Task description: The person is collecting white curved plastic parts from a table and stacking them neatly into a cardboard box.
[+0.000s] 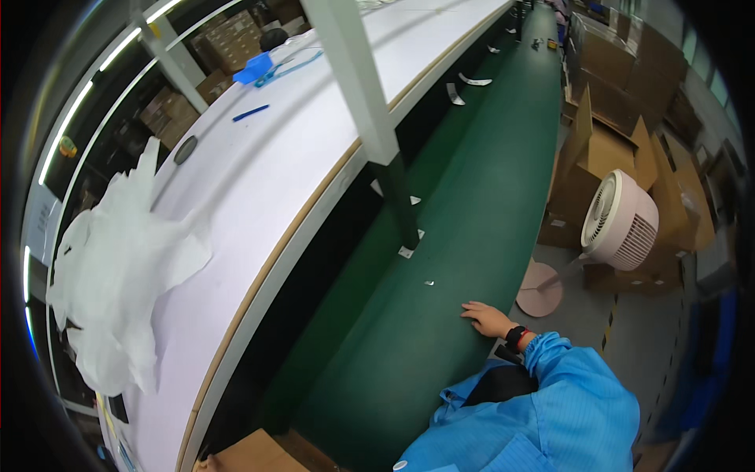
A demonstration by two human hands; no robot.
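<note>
We note first the long white desk point(259, 181), with a heap of thin white sheeting point(126, 275) at its left end. Beside it, at a lower level, runs the green work surface point(472, 204), the thing directly under the right hand point(489, 320). As to progress, we judge that no piece is being handled: pale pieces point(455, 94) lie scattered along this surface, and nothing we see marks any of them as finished; how much remains we cannot establish. Next in size, the blue sleeve point(582, 393) enters from the lower right, the forearm directed up and to the left. The right hand lies over the surface's right-hand edge, palm down, its fingers loosely extended leftward and somewhat apart; we see nothing in its hold. The left hand we do not make out. Smallest of all is one small pale scrap point(429, 282), near the right hand's fingertips.
</note>
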